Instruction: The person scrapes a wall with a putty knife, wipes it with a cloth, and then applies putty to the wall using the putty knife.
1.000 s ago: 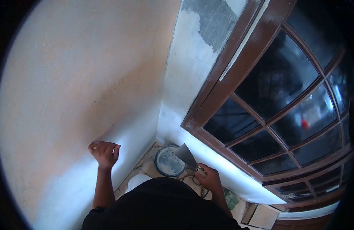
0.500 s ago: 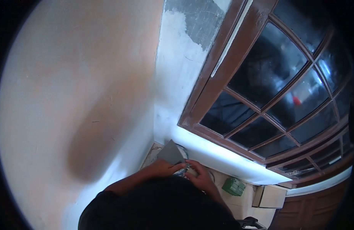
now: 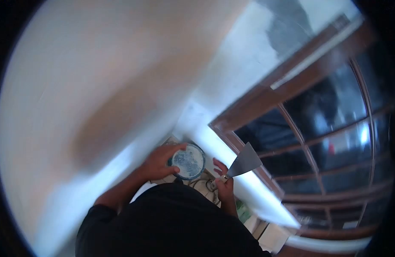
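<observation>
My left hand (image 3: 160, 163) is at the left side of a round bucket (image 3: 190, 162). Its thumb and fingers lie on the rim, gripping it. Whitish, streaky material shows across the round top of the bucket. To the right, my right hand (image 3: 224, 185) holds a putty knife (image 3: 246, 162) with a wide grey metal blade. The blade points up and right in the picture, apart from the bucket. Some right-hand fingers stretch out past the handle.
A pale wall (image 3: 120, 77) with a long shadow fills the left. At right stands a brown-framed window (image 3: 308, 158) with dark panes above a white ledge (image 3: 266, 197). A green object (image 3: 243, 212) and a pale box (image 3: 276, 237) are low on the right.
The putty knife's blade has swung from the left, over the bucket, to the right. My left hand has moved onto the bucket's rim, and the bucket's top is uncovered to view. The camera has turned.
</observation>
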The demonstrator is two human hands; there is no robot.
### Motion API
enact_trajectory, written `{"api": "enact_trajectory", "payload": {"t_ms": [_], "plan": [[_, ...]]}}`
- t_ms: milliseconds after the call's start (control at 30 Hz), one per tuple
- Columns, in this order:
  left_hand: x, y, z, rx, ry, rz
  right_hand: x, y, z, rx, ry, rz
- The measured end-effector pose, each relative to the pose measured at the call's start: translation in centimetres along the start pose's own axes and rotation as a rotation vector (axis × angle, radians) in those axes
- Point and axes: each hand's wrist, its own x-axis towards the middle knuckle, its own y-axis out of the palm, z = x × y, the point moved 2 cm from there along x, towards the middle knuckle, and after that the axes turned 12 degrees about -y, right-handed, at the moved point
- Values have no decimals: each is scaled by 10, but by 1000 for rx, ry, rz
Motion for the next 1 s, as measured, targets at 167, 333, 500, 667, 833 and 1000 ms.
{"api": "enact_trajectory", "payload": {"t_ms": [167,333,500,667,833,1000], "plan": [[-77,-23,-27,100,-12,-558,73,23,20,23,-361,506],[-151,47,-92,314,-250,-943,95,58,49,303,-438,1029],[-110,127,-194,355,-480,-1196,148,18,114,427,-651,1408],[-125,173,-242,518,-641,-1561,149,31,173,414,-808,1700],[-99,199,-283,765,-1159,-1899,185,40,196,507,-868,1912],[-154,272,-307,543,-2256,-2073,182,40,261,499,-929,2118]]}}
